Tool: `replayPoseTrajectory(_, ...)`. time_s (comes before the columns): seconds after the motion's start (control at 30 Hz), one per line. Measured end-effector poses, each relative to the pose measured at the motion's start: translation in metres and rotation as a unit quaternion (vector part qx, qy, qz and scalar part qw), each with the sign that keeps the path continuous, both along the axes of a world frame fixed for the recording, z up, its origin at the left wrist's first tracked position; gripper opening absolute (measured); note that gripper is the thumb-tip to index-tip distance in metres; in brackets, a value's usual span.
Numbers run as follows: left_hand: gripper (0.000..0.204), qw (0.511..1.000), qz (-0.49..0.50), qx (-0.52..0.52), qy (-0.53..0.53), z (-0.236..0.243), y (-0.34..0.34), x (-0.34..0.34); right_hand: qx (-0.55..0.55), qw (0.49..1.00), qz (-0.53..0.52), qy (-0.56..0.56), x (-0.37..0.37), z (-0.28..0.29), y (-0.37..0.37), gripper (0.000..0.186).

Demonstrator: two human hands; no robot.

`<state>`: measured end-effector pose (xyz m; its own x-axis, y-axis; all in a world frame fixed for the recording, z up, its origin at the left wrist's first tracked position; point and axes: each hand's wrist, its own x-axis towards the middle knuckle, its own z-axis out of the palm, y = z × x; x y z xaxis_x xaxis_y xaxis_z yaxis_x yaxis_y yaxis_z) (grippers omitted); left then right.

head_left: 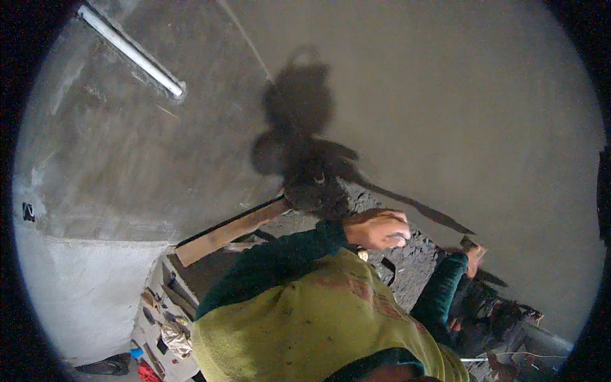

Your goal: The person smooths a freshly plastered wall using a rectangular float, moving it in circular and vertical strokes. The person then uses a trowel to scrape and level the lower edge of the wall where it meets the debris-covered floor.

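My left hand [380,228] is held out in front of my chest, above the grey rubble. Its fingers are curled in, and what they may hold is hidden. Farther right, my right hand [473,261] is closed around a hand tool with a tan wooden part [471,244], held close against the wall. Most of that tool is hidden, so its exact kind cannot be told. The grey plastered wall [458,127] rises in front of me and carries my dark shadow. Dark green sleeves cover both arms.
A wooden plank [232,232] lies along the wall's foot at left. Grey rubble or mortar [423,258] covers the ground below. A white tube [130,51] sits on the upper left wall. Pale crumpled cloth [177,339] lies among odds and ends at lower left.
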<state>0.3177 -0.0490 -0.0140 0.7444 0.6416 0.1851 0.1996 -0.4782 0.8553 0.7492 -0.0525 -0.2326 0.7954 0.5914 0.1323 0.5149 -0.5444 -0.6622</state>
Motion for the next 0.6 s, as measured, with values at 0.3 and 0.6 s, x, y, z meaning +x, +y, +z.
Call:
replayPoseTrajectory(0.3,0.035,0.995,0.053,0.047,0.075,-0.015,0.011,0.243,-0.37,0.832,0.333,-0.244,0.286,-0.077,-0.122,0.032)
replayPoseTrajectory(0.6,0.039,0.995,-0.022,-0.017,0.096,-0.013,0.136,0.466,-0.302,0.941,0.151,-0.017,0.466,-0.063,-0.06,0.022)
